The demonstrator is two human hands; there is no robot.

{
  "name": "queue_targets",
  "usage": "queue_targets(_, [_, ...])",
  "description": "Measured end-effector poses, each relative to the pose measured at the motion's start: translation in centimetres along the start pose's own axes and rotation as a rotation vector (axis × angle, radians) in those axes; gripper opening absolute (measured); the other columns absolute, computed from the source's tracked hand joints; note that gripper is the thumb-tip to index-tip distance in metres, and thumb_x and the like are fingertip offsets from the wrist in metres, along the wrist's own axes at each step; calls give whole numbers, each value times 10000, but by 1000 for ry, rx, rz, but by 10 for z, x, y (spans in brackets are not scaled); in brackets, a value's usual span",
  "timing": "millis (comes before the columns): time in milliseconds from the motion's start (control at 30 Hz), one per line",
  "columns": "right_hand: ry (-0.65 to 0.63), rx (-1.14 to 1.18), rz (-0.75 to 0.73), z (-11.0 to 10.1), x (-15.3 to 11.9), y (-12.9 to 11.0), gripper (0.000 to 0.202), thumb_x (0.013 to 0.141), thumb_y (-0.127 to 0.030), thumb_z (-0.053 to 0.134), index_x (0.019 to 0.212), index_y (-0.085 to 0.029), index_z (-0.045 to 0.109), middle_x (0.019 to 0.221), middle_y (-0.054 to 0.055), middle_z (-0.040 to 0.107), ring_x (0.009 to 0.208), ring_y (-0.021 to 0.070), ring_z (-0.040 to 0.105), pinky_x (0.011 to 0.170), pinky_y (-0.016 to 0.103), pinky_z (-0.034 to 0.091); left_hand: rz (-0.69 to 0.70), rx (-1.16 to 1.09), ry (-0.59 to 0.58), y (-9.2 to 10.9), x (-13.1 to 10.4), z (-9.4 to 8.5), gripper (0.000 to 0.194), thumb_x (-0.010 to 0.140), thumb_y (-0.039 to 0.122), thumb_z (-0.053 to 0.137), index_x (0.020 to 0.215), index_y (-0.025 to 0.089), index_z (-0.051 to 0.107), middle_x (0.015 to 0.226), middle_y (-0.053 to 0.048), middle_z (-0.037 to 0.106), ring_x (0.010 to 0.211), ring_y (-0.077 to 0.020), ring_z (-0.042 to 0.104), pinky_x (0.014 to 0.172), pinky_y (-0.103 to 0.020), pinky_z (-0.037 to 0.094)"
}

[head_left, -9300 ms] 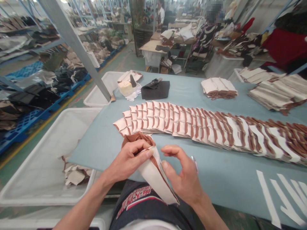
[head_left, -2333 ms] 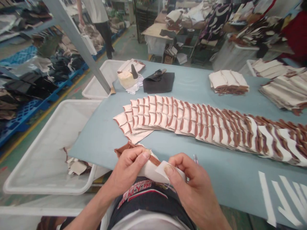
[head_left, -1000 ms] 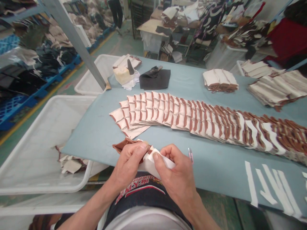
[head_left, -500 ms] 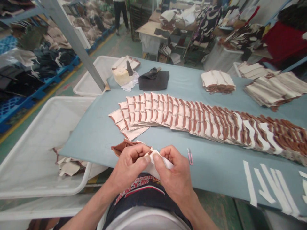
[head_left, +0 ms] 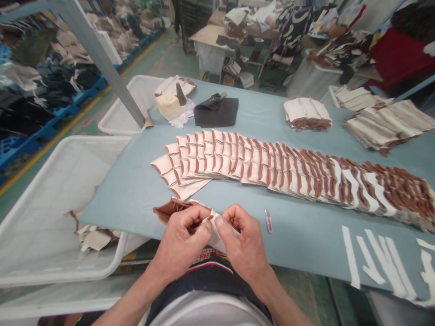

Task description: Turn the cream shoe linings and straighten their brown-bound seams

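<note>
Both of my hands pinch one brown-and-white sewn piece (head_left: 166, 211) over the table's near edge. My left hand (head_left: 186, 233) is closed on its upper edge, with a brown, folded part sticking out to the left. My right hand (head_left: 243, 233) is closed on the white side of the same piece, thumb close to the left thumb. The fingertips hide the spot where they meet. Pink-handled thread snips (head_left: 268, 221) lie on the table just right of my right hand. Beyond my hands, a long overlapping row of white pieces with brown edges (head_left: 224, 156) stretches to the right.
White strips (head_left: 374, 260) lie at the table's right front. A black cloth (head_left: 217, 112), a yellowish roll (head_left: 169, 106) and a stack of pieces (head_left: 307, 113) stand toward the back. A white bin (head_left: 68, 147) with scraps is at the left, near a metal post (head_left: 102, 59). A person (head_left: 294, 27) sits behind.
My hands stay pinched on the piece, with only small finger shifts. The whole view has moved slightly, and the standing person at the back has mostly left the picture.
</note>
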State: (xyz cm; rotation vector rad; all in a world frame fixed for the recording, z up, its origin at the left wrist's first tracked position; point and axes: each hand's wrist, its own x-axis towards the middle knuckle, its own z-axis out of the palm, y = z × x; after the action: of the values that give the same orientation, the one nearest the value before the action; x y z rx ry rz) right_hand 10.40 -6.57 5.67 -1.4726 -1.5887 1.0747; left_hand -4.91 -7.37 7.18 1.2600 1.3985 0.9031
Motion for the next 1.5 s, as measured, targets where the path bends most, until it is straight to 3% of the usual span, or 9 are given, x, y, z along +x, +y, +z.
queue_targets(300, [4, 47, -32, 12, 13, 12, 388, 971, -435, 430, 643, -246, 346, 556, -69, 366, 527, 118, 368, 536, 266, 286, 102, 217, 89, 1, 3, 14, 176, 821, 207, 477, 685, 156, 576, 606, 37, 520, 568, -109, 438, 564, -237, 341])
queue_targets(500, [-175, 204, -54, 13, 17, 18, 403, 1044, -433, 346, 688, -245, 356, 604, -60, 376, 560, 122, 376, 537, 254, 313, 73, -36, 30, -5, 13, 18, 156, 796, 218, 426, 642, 209, 403, 609, 55, 386, 592, -111, 367, 557, -231, 338])
queue_targets(733, [-232, 47, -406, -9, 40, 19, 391, 1049, -352, 403, 678, -239, 360, 560, -65, 361, 485, 113, 369, 526, 278, 257, 73, -154, -162, 12, 23, -3, 141, 808, 235, 468, 675, 190, 451, 628, 60, 404, 581, -97, 342, 527, -217, 310])
queue_targets(833, [-146, -16, -467, -21, 52, 19, 368, 1053, -322, 408, 697, -233, 433, 581, -44, 465, 514, 126, 458, 546, 269, 321, 43, -99, -236, 29, 26, -10, 157, 840, 260, 487, 725, 162, 529, 646, 50, 455, 581, -95, 368, 514, -210, 308])
queue_targets(933, [-53, -8, -537, -36, 60, 10, 223, 1035, -342, 473, 881, -211, 568, 770, 15, 661, 707, 164, 641, 681, 269, 471, 72, -8, -325, 43, 31, -15, 185, 865, 229, 477, 792, 132, 617, 715, 17, 556, 619, -102, 447, 548, -208, 355])
queue_targets(1033, [-134, -12, -764, -50, 66, -8, 251, 992, -416, 564, 1104, -193, 588, 1049, 90, 731, 987, 219, 698, 879, 328, 524, 159, 101, -411, 56, 34, -20, 203, 868, 195, 479, 827, 123, 664, 756, -4, 620, 657, -115, 501, 592, -217, 390])
queue_targets(1133, [-234, -94, -884, -61, 73, -22, 314, 973, -479, 592, 1096, -191, 609, 955, 62, 732, 854, 198, 692, 798, 322, 515, 233, 193, -454, 69, 33, -24, 206, 862, 162, 485, 847, 129, 688, 759, 0, 646, 661, -114, 523, 603, -218, 394])
queue_targets(1267, [-386, -245, -845, -71, 76, -28, 267, 916, -409, 665, 778, -194, 588, 600, -54, 528, 533, 110, 477, 550, 268, 304, 252, 287, -404, 77, 25, -27, 212, 843, 108, 475, 889, 153, 677, 733, 37, 635, 627, -88, 518, 577, -196, 381])
queue_targets(1500, [-565, -281, -622, -73, 64, -32, 272, 870, -228, 607, 653, -195, 446, 606, -61, 454, 576, 97, 393, 581, 276, 229, 350, 489, -252, 70, 12, -23, 180, 804, 45, 449, 850, 183, 555, 706, 69, 557, 610, -77, 497, 560, -203, 338])
